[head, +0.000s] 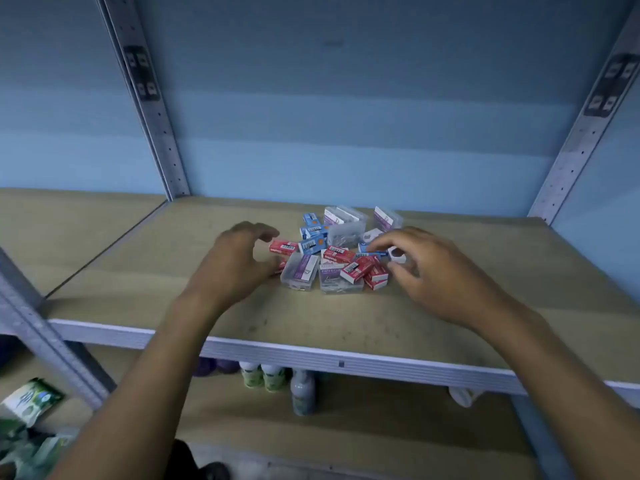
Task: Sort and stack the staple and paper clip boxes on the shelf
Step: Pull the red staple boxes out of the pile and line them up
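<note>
A jumbled pile of small boxes lies on the wooden shelf: red staple boxes, blue staple boxes and clear plastic paper clip boxes with purple labels. My left hand hovers at the pile's left edge, fingers loosely curved, beside a red box. My right hand is at the pile's right edge, fingers curved over a small white object; I cannot tell whether it grips it. More clear boxes sit at the back of the pile.
Grey metal uprights stand at the back left and back right against a blue wall. The shelf below holds bottles and green packets. A white metal rim edges the shelf front.
</note>
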Demonstrator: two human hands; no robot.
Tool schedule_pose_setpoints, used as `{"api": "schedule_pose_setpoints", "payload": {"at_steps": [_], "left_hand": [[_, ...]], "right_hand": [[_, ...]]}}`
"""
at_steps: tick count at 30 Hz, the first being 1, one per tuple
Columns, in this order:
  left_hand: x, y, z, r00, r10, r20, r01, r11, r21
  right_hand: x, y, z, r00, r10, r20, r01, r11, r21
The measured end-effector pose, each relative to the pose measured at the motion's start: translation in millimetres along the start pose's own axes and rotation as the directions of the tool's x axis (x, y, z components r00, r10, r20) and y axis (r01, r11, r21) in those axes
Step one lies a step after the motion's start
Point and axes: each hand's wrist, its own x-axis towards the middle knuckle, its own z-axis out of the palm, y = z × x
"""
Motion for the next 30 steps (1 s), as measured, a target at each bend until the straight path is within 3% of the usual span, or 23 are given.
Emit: {"api": "schedule_pose_setpoints", "payload": {"at_steps": [5,12,20,25,30], "left_hand": [[12.2,-14.0,19.2,0.960,-0.137,0.244,0.108,0.986,0.129],[8.9,-29.6,25.0,0.930,-0.211,0.301,0.123,0.950,0.285],[11.4,-23.2,32.1,0.958,-0.201,0.203,0.152,0.961,0.233],[8.6,-16.8,26.4,0.972,-0.206,0.110,0.207,0.978,0.002],[7.8,-10.4,16.9,0.980,-0.191,-0.052,0.184,0.976,-0.117]], "right_hand": [[13.9,7.7,27.6,0.996,-0.026,0.080,0.027,1.000,-0.013],[15.8,17.2,43.8,0.985,0.010,0.173,-0.004,0.999,-0.035],[16.1,22.9,49.9,0.991,-0.011,0.131,0.015,1.000,-0.027],[17.5,21.9,53.3,0.998,0.030,0.052,-0.028,0.999,-0.043],[19.0,17.9,49.8,1.000,0.028,0.013,-0.028,0.999,-0.032]]}}
